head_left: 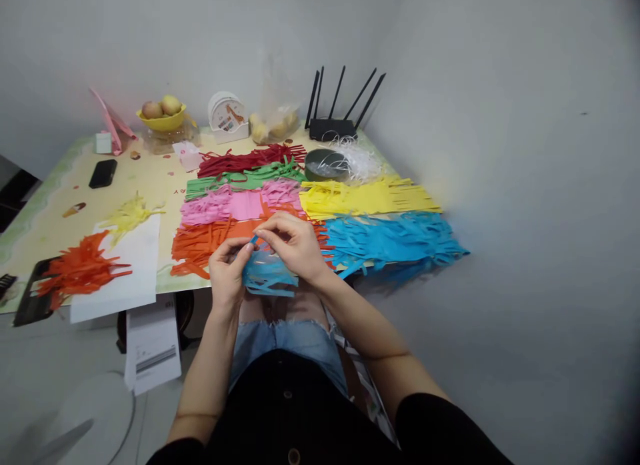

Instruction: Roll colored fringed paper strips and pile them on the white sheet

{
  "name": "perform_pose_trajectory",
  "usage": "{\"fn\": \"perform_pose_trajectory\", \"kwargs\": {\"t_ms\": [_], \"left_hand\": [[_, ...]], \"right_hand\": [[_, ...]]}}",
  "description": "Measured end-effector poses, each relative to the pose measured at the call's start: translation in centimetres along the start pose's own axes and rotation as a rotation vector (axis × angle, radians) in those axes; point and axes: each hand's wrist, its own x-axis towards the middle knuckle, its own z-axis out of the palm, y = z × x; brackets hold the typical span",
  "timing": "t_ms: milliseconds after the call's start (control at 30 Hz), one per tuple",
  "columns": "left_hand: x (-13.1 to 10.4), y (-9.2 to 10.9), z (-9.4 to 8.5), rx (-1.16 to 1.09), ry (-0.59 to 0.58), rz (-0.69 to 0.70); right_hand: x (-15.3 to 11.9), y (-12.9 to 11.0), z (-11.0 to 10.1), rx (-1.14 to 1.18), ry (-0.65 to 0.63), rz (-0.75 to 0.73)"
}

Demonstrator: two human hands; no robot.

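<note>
A blue fringed paper tassel (pixel 270 276) hangs below my two hands, just off the table's front edge. My left hand (pixel 231 263) pinches its rolled top from the left. From the right, the fingertips of my right hand (pixel 293 241) are closed on the same narrow blue end. Behind my hands lies orange fringed paper (pixel 200 243), partly covered by them. Beyond it are stacks of pink fringed paper (pixel 245 203), green fringed paper (pixel 250 177) and dark red fringed paper (pixel 250 159). Yellow fringed paper (pixel 370 198) and blue fringed paper (pixel 390 238) spread to the right.
At left, an orange tassel (pixel 85 268) and a yellow tassel (pixel 131 215) rest on white paper (pixel 143 265). A phone (pixel 103 173) lies farther back. A round tin (pixel 325 166), white string (pixel 360 159), a router (pixel 333 128) and a yellow fruit bowl (pixel 163 123) stand behind. Walls border the table.
</note>
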Motion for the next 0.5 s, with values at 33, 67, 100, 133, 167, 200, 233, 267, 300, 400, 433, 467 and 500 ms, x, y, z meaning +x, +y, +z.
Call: {"fn": "perform_pose_trajectory", "kwargs": {"t_ms": [33, 67, 100, 133, 167, 200, 233, 267, 300, 400, 433, 467, 500], "left_hand": [[-0.2, 0.0, -0.1, -0.005, 0.008, -0.012], [-0.4, -0.1, -0.2, -0.017, 0.014, -0.032], [-0.8, -0.2, -0.3, -0.035, 0.015, -0.058], [-1.1, -0.4, -0.5, -0.052, 0.007, -0.090], [-1.4, -0.5, -0.8, -0.060, -0.013, -0.125], [-1.4, -0.6, -1.3, -0.053, -0.048, -0.153], [-1.3, -0.6, -2.3, -0.022, -0.091, -0.168], [-0.9, -0.3, -3.6, 0.036, -0.125, -0.160], [-0.2, 0.3, -5.4, 0.128, -0.135, -0.123], [3.2, 4.3, -13.2, 0.613, 0.084, 0.193], [4.5, 6.1, -16.1, 0.848, 0.254, 0.371], [5.9, 8.0, -18.9, 1.067, 0.408, 0.536], [7.2, 9.6, -21.3, 1.124, 0.485, 0.584]], "right_hand": [[0.0, 0.0, 0.2, 0.009, 0.005, 0.005], [-0.1, 0.1, 0.5, 0.021, 0.009, 0.012], [-0.1, 0.2, 0.8, 0.035, 0.015, 0.023], [-0.2, 0.2, 1.2, 0.054, 0.024, 0.039], [-0.4, 0.3, 1.6, 0.074, 0.028, 0.060], [-0.5, 0.4, 1.9, 0.095, 0.021, 0.083], [-0.7, 0.5, 2.2, 0.121, -0.006, 0.109], [-1.0, 0.6, 2.4, 0.155, -0.050, 0.138], [-1.3, 0.7, 2.5, 0.194, -0.102, 0.167], [-2.7, 1.6, 1.7, 0.286, -0.180, 0.254], [-3.3, 2.1, 1.2, 0.292, -0.161, 0.281], [-3.8, 2.6, 0.7, 0.283, -0.129, 0.303], [-4.3, 3.1, 0.2, 0.264, -0.090, 0.322]]}}
